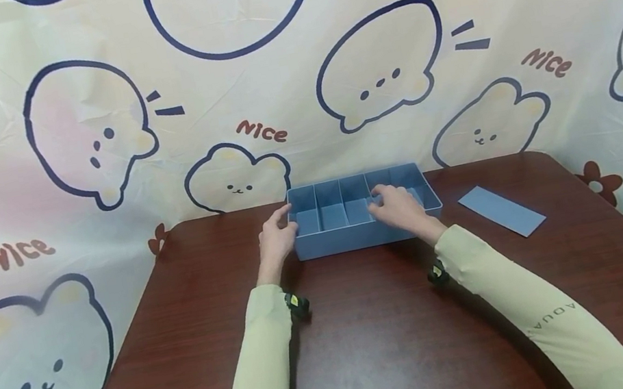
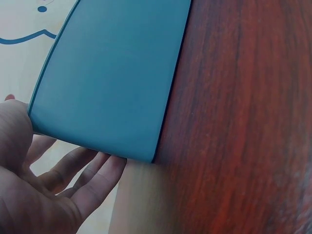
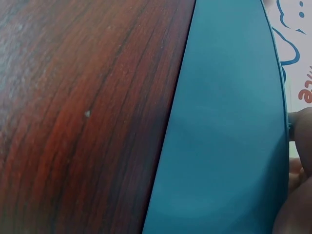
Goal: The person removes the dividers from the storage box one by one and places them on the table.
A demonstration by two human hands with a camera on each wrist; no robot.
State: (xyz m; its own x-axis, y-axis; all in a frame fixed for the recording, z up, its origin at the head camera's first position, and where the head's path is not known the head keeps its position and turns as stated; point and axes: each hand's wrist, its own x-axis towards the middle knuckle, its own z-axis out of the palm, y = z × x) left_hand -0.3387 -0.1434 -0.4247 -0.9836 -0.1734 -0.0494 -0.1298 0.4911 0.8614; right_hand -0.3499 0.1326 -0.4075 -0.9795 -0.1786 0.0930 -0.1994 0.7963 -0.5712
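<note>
Touching the box [image 1: 338, 241], left hand [image 1: 275, 239] relaxed, right hand [image 1: 400, 208], grip unclear; dividers [image 1: 343, 201] stand between them, one panel [image 1: 502, 211] rightward lies outside.

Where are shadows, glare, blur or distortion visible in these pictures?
Head view: pale sheen on the table, shadows beside the left sleeve and the right sleeve; left wrist: the table's grain blurs toward the bottom; right wrist: whitish glare at upper left, shading low on the box, which looks bowed, perhaps by the lens.

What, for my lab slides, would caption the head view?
Left hand and right hand at a blue divided box, flat panel to its right.
</note>
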